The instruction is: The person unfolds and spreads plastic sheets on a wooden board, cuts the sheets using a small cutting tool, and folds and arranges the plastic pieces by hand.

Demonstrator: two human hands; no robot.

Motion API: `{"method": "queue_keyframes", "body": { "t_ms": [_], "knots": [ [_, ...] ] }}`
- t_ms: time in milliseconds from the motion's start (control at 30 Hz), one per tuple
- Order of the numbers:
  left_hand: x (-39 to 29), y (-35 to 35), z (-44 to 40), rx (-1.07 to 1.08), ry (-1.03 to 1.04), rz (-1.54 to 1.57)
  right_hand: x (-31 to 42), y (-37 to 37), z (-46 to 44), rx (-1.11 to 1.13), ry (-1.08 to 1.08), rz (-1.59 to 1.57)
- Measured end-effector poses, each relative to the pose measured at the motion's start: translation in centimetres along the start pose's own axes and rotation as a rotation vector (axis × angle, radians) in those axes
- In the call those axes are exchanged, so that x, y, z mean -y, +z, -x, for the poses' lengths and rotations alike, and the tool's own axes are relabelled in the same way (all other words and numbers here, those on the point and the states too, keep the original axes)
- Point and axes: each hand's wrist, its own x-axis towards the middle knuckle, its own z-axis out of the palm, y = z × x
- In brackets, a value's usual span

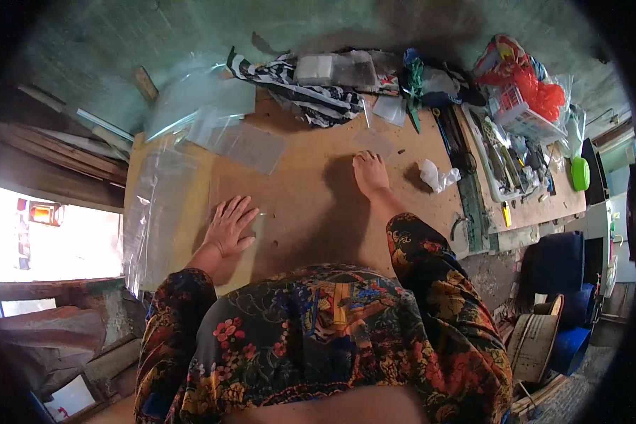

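My left hand (227, 227) lies palm down on the left part of the wooden board (297, 233), fingers spread. Under and beside it, a thin clear plastic sheet (260, 237) seems to lie on the board, its edges hard to make out. Further up, my right hand (369, 174) rests palm down with its fingers close together and slightly bent; nothing shows in it. Just beyond its fingertips is a small clear plastic piece (376, 143). A crumpled white plastic bag (438, 176) sits to its right.
Clear plastic sheets (247, 145) lie at the board's upper left. Along the back are a black-and-white striped cloth (297, 95) and green-handled scissors (413, 116). At right stand a tray of tools (498, 159), a basket with red plastic (526, 116) and a blue chair (560, 261).
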Motion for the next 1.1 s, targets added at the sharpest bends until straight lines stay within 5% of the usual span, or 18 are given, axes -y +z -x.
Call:
{"method": "queue_keyframes", "body": {
  "t_ms": [67, 167, 300, 400, 467, 700, 767, 867, 933, 1100],
  "knots": [
    [0.1, 0.2, 0.0, -0.002, 0.015, 0.0, -0.3, 0.4, 1.2, -0.167, 0.056, -0.098],
    [0.1, 0.1, -0.1, -0.023, 0.017, 0.023, 0.4, -3.3, 3.8, 0.034, 0.136, -0.326],
    [0.2, 0.2, 0.0, -0.026, 0.03, 0.023, -0.5, -3.1, 6.5, 0.002, 0.079, -0.404],
    [0.0, 0.1, -0.1, -0.021, 0.036, -0.009, 0.0, -3.0, 5.5, 0.085, 0.042, -0.363],
    [0.0, -0.1, -0.1, -0.004, 0.036, -0.046, 0.5, -2.6, 4.7, 0.101, 0.004, -0.023],
    [-0.1, 0.2, -0.1, -0.023, 0.018, -0.028, -1.2, -3.1, 5.4, 0.142, 0.013, 0.033],
    [-0.3, 0.0, -0.2, -0.009, 0.003, -0.047, -2.4, -3.1, 6.7, 0.045, -0.102, -0.272],
    [-1.4, -1.4, -0.7, -0.042, -0.001, -0.046, -2.7, -4.6, 9.1, -0.129, -0.354, -0.291],
    [-3.4, -2.0, -2.3, -0.303, -0.03, 0.007, -2.7, -5.4, 10.0, -0.103, -0.416, -0.296],
    [-10.6, -2.1, -9.0, -0.378, 0.134, 0.238, -2.8, -6.0, 10.6, -0.026, -0.458, -0.247]
  ]
}}
